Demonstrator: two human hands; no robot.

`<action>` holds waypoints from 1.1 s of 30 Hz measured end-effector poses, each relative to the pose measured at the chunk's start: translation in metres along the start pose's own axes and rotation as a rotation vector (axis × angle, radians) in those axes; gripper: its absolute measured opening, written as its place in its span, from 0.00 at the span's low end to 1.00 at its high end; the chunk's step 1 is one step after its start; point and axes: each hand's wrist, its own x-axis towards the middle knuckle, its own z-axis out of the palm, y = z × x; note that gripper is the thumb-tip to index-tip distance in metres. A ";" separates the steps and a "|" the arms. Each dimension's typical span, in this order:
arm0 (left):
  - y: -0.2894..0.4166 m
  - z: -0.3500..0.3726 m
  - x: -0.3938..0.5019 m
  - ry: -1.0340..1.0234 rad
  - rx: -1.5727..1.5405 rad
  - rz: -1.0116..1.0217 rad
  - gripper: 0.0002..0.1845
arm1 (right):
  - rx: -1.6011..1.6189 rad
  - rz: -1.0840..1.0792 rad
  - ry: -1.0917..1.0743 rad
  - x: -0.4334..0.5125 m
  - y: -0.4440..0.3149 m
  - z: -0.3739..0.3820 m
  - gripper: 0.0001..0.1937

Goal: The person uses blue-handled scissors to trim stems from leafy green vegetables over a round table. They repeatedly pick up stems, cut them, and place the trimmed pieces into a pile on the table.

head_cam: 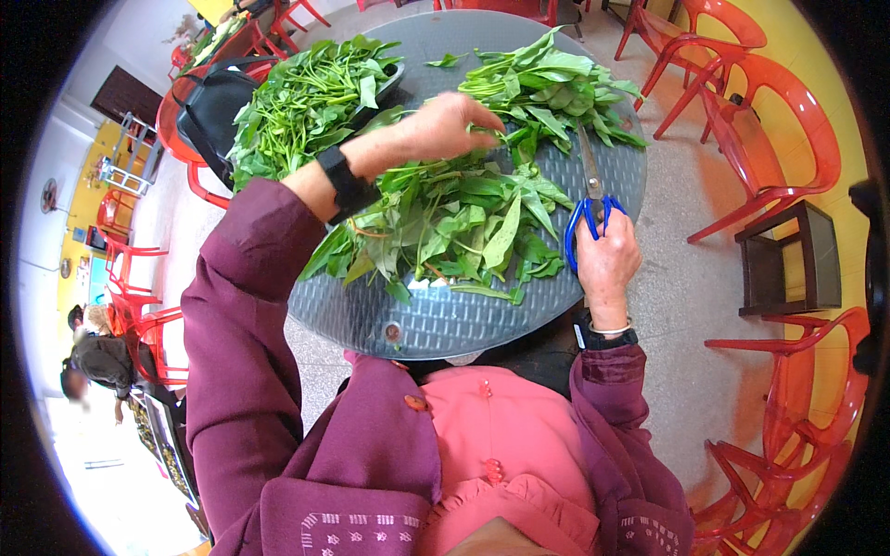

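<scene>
Blue-handled scissors (589, 208) are in my right hand (610, 254), at the right edge of a round glass-topped table (348, 326); their blades point away from me. My left hand (452, 128) is over the middle of the table with its fingers apart, and nothing shows held between them. Below it lies a loose heap of leafy greens (459, 222). A bundle of greens with stems side by side (549, 83) lies at the far right, near the blade tips. More greens (299, 104) are piled high on a dark tray (389, 80) at the far left.
A black bag (212, 111) rests on a red chair (167, 125) left of the table. Several red plastic chairs (758, 160) stand along the right wall, with a dark wooden stool (789, 260) between them. Other people (104, 354) are at the far left, beyond more chairs.
</scene>
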 end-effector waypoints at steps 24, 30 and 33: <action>-0.086 -0.014 0.097 0.205 0.512 -0.445 0.11 | 0.058 0.033 0.000 0.000 0.002 0.000 0.14; -0.078 -0.014 0.078 0.181 0.522 -0.429 0.10 | 0.069 -0.006 0.041 0.000 0.003 0.002 0.11; -0.072 -0.007 0.067 0.115 0.463 -0.454 0.10 | 0.065 -0.001 0.033 0.001 0.002 0.001 0.12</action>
